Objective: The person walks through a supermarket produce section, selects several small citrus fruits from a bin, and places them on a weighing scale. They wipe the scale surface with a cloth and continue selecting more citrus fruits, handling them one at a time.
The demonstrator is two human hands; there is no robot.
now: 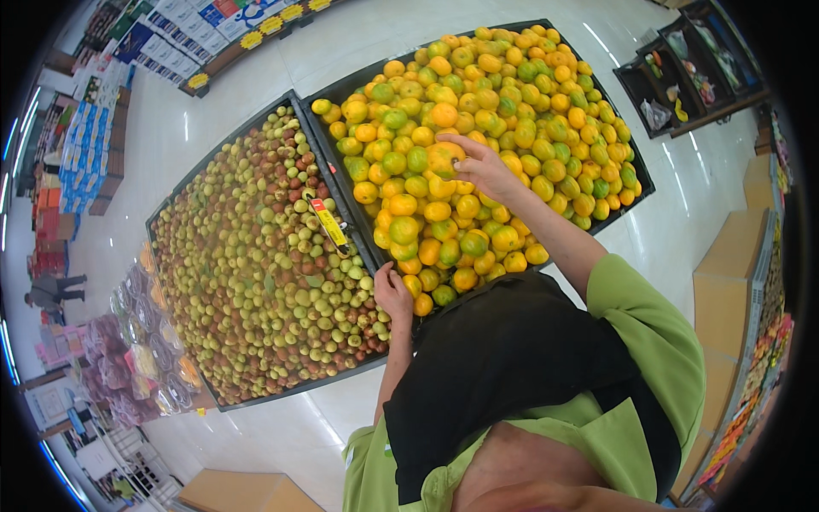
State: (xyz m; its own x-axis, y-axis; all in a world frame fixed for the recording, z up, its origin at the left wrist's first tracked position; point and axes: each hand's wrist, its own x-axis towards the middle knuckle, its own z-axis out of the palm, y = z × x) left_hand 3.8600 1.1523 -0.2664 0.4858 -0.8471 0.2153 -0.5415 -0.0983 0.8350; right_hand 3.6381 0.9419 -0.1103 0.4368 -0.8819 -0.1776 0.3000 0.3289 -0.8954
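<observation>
My right hand (486,171) is closed around an orange-yellow mandarin (444,160), lifted over a wide heap of orange and green mandarins (529,128). These fill a black bin (644,183) in front of me. My left hand (393,294) rests by the near corner where this bin meets the one beside it. Its fingers look loosely bent and a little apart, with no fruit visible in them. Left of that hand lies a heap of small green and reddish-brown jujubes (256,264) in the second black bin (294,388).
A yellow and red price tag (328,224) stands at the divider between the bins. Bagged and boxed produce (141,341) sits at the far left. A dark rack (695,68) is at the back right, cardboard-sided stands (725,282) at the right. Another person (55,292) is far left.
</observation>
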